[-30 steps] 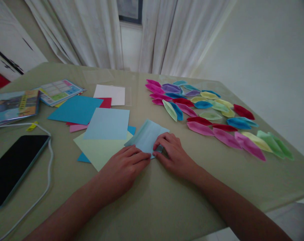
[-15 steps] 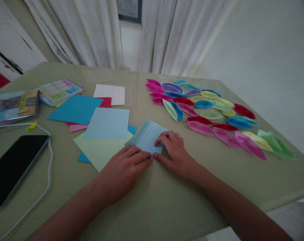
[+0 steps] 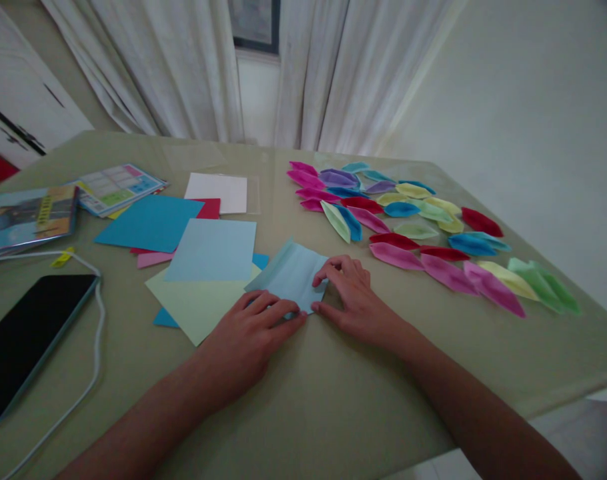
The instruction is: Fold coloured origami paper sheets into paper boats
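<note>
A folded light blue paper [image 3: 288,273] lies on the table in front of me. My left hand [image 3: 248,337] rests palm down at its near left corner, fingers stretched flat onto the paper's edge. My right hand [image 3: 351,300] lies at the paper's right edge, fingers spread and pressing down on it. Both thumbs nearly meet at the paper's near corner.
Loose square sheets [image 3: 203,260] in blue, green, pink, red and white lie to the left. Several folded paper boats [image 3: 408,230] in many colours cover the right side. A dark phone [image 3: 26,340] with a white cable [image 3: 96,320] and booklets [image 3: 31,213] sit far left. The table edge [image 3: 558,393] runs near right.
My right hand has slid its fingers slightly up along the paper's right edge, flattening it. The left hand stays pressed at the near corner. The view has tipped a little.
</note>
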A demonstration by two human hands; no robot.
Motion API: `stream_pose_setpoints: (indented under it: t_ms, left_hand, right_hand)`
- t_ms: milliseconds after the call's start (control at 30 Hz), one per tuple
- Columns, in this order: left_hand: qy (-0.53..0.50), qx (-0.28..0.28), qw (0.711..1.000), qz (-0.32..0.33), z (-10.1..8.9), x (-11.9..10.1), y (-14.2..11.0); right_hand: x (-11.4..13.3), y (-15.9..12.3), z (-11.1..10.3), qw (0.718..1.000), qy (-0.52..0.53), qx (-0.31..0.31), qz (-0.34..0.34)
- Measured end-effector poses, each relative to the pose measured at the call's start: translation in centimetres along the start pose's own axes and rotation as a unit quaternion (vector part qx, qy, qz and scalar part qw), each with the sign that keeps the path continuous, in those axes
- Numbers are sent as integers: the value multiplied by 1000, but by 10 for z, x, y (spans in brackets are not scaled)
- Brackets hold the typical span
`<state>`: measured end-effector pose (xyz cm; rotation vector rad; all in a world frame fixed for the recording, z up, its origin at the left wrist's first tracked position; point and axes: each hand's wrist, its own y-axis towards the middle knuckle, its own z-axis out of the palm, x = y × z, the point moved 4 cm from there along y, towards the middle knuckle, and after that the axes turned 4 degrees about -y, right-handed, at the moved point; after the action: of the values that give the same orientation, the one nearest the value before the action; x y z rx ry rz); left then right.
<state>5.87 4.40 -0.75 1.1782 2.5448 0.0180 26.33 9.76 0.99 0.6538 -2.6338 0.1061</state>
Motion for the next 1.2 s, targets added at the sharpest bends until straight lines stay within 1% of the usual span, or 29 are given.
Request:
stream_pose_setpoints:
  t_ms: [67,133,233,333,467,667,767,867,1000,1200]
  left_hand:
    - [-7,1,1000,4,-1,2,-1]
    - [-22,2,1000,13,-3,4,-1]
    - [-48,4,999,23,-6,8,-3]
    - [-55,-2,998,24,-6,11,-4]
    - [-35,-23,999,25,-4,13,-3]
    - [6,-20,999,39,-7,14,-4]
    - [11,-31,998,45,-9,14,-5]
    - [23,-51,997,44,-13,15,-4]
    - [55,-64,996,25,-17,20,-4]
    - [66,-96,993,23,-19,23,-6]
  right_hand:
    - [1,1,-2,1000,2,-12,-28]
    - [-2,3,-5,999,2,-27,-41]
    - [-10,6,-7,998,3,-47,-40]
    - [-16,10,-7,998,0,-52,-37]
    - [-17,11,-5,998,4,-45,-45]
    - [-17,11,-6,999,-9,-39,-28]
    - [-17,12,-6,999,-12,-33,-24]
    - [-17,11,-6,999,-15,-35,-30]
    - [-15,11,-6,998,-20,-41,-46]
    - [-14,11,-5,996,-6,-54,-69]
